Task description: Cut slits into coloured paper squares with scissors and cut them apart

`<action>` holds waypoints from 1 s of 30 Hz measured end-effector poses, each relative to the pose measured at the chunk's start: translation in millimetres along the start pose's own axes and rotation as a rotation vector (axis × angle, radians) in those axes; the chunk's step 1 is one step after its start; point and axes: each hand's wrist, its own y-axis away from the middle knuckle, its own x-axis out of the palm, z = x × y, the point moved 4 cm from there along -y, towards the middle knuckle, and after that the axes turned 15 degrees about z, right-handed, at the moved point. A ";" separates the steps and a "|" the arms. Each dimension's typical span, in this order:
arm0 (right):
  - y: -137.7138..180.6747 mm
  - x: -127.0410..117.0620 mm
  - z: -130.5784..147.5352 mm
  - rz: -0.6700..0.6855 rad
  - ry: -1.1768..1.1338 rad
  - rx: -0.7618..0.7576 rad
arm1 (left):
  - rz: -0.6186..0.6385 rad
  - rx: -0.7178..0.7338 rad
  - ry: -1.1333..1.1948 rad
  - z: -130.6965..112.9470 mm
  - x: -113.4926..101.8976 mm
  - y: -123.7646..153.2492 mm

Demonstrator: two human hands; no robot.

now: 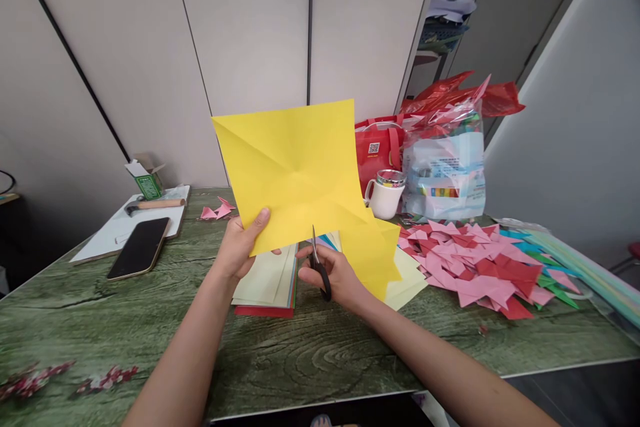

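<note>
My left hand [243, 247] pinches the lower left edge of a creased yellow paper sheet [295, 170] and holds it upright over the table. My right hand [333, 273] grips black-handled scissors [320, 265], blades pointing up into the sheet's bottom edge. A cut yellow flap hangs to the right of the scissors. Below the hands lies a stack of coloured paper sheets [267, 283].
A pile of folded pink and red paper triangles [475, 267] lies at the right. A white mug [386, 195], a red bag [376, 147] and a plastic bag [445, 167] stand behind. A phone [139, 248], a hammer [153, 205] and a small box [146, 180] sit at the left.
</note>
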 end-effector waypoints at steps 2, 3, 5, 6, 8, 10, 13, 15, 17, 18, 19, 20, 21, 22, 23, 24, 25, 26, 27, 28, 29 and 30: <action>-0.3 -0.2 -0.1 0.002 0.006 -0.006 | -0.007 -0.004 -0.001 -0.1 -0.1 -0.2; -0.4 -0.3 -0.3 0.001 0.009 -0.006 | -0.010 -0.005 -0.001 -0.1 0.0 -0.3; -0.4 -0.7 -0.4 -0.003 0.013 -0.005 | -0.014 -0.005 0.001 -0.3 0.0 -0.1; -0.3 -0.8 -0.4 -0.006 0.014 -0.003 | -0.015 -0.004 0.002 -0.4 -0.1 -0.1; -0.2 -0.8 0.0 -0.012 0.016 0.002 | -0.015 -0.002 0.003 -0.3 -0.3 0.1; 0.1 -0.7 0.4 -0.019 0.020 0.009 | -0.012 0.001 0.003 -0.2 -0.5 0.0; 0.2 -0.6 0.1 -0.026 0.026 0.019 | -0.005 0.006 0.000 0.0 -0.6 0.0; 0.3 -0.9 -1.2 -0.025 0.022 0.020 | -0.005 0.006 -0.002 0.2 -0.6 0.1; 0.5 -1.2 -3.2 -0.023 0.010 0.021 | -0.008 0.002 -0.002 0.4 -0.7 0.3; 0.5 -1.5 -4.2 -0.022 0.004 0.020 | -0.010 0.000 -0.002 0.5 -0.7 0.4; 0.6 -1.7 -5.1 -0.023 -0.002 0.020 | -0.010 -0.001 -0.001 0.6 -0.8 0.4; 0.6 -1.8 -5.9 -0.024 -0.005 0.022 | -0.009 -0.001 -0.001 0.6 -0.9 0.3; 0.5 -1.9 -6.4 -0.027 -0.005 0.027 | -0.008 0.001 -0.001 0.6 -1.0 0.2; 0.5 -2.0 -6.6 -0.031 -0.001 0.034 | -0.006 0.003 -0.002 0.6 -1.1 0.1; 0.5 -2.0 -6.5 -0.038 0.004 0.045 | -0.004 0.005 -0.002 0.6 -1.2 0.0; 0.5 -1.9 -6.4 -0.046 0.009 0.057 | -0.002 0.007 0.000 0.6 -1.2 -0.1; 0.5 -1.9 -6.1 -0.054 0.011 0.068 | -0.001 0.009 0.002 0.6 -1.3 -0.2; 0.5 -1.8 -5.7 -0.061 0.010 0.077 | -0.001 0.009 0.003 0.7 -1.3 -0.2; 0.5 -1.7 -5.3 -0.066 0.007 0.083 | -0.002 0.008 0.004 0.8 -1.4 -0.2; 0.5 -1.6 -5.0 -0.071 0.004 0.087 | -0.005 0.007 0.004 0.9 -1.5 -0.1; 0.5 -1.5 -4.8 -0.073 0.002 0.089 | -0.007 0.005 0.003 0.9 -1.6 -0.1; 0.5 -1.6 -4.7 -0.075 0.003 0.088 | -0.008 0.003 0.000 1.0 -1.6 0.0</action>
